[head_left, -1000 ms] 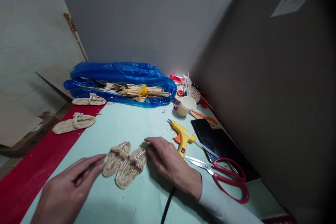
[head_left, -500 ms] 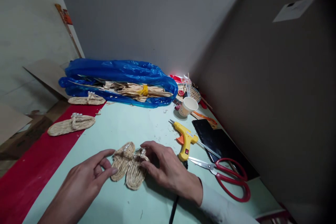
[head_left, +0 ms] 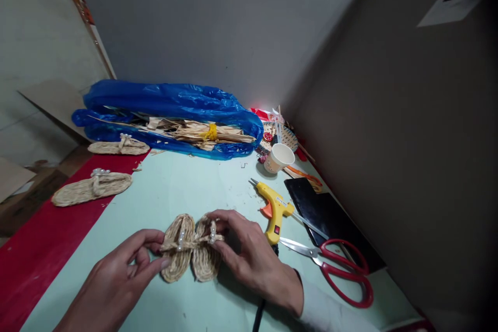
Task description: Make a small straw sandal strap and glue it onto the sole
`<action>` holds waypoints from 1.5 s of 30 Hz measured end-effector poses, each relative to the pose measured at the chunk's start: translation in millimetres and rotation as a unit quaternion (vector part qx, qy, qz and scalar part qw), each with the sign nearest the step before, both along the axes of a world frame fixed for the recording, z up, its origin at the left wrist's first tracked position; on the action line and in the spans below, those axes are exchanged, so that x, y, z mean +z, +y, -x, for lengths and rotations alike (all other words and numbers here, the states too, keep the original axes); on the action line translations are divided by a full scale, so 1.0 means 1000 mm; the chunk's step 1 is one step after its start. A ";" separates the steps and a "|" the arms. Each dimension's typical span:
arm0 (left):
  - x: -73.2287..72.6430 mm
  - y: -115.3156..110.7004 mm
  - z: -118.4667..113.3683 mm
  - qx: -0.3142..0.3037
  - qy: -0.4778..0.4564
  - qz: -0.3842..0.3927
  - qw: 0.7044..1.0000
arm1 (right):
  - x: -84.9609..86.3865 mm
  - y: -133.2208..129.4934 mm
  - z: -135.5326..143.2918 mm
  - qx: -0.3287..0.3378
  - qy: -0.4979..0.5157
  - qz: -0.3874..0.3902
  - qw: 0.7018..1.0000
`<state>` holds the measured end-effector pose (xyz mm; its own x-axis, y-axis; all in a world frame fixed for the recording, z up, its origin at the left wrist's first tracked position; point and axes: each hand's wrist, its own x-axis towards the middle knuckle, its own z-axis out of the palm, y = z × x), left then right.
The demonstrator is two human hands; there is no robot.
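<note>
Two small woven straw sandals with pearl beads on their straps lie side by side on the pale green table cover. My left hand [head_left: 124, 267] pinches the outer edge of the left sandal [head_left: 178, 265] between thumb and fingers. Thumb and forefinger of my right hand [head_left: 252, 257] grip the right sandal [head_left: 204, 264] at its beaded strap, hiding part of its outer side. The inner edges of the two sandals meet or nearly meet. A yellow glue gun [head_left: 275, 206] lies just beyond my right hand.
Red-handled scissors [head_left: 346, 272] and a black tablet-like slab [head_left: 334, 220] lie at right. A paper cup [head_left: 279, 158] stands before a woven basket [head_left: 290, 137]. A blue plastic bag [head_left: 167, 97] with dried straw is at the back. Two more sandals [head_left: 93, 189] sit on the left.
The two sandals have turned from splayed apart at the near ends to nearly parallel. My left hand has shifted slightly left and down with its sandal. The view has tilted a little.
</note>
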<state>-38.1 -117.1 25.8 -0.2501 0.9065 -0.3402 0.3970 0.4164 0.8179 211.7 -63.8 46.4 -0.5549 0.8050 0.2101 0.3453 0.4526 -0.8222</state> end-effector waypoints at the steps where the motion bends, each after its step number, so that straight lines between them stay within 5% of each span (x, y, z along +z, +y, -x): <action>1: 0.001 0.000 0.000 0.001 -0.011 -0.001 1.000 | 0.000 0.000 0.000 0.002 -0.001 -0.005 1.000; 9: 0.008 0.003 -0.004 -0.025 -0.130 -0.002 0.991 | -0.007 0.004 -0.002 0.009 0.015 -0.030 0.999; 16: 0.011 0.003 -0.003 0.012 -0.206 -0.021 0.978 | -0.012 0.009 -0.001 0.007 0.044 -0.052 0.998; 25: 0.030 0.016 -0.039 0.109 -0.329 -0.014 0.938 | -0.010 0.017 -0.004 -0.027 0.067 -0.096 0.993; 33: 0.044 0.049 -0.066 0.117 -0.393 -0.032 0.911 | -0.012 0.031 -0.010 -0.077 0.073 -0.144 0.984; 45: 0.025 0.084 -0.081 0.106 -0.410 -0.079 0.902 | -0.016 0.040 -0.016 -0.106 0.042 -0.137 0.984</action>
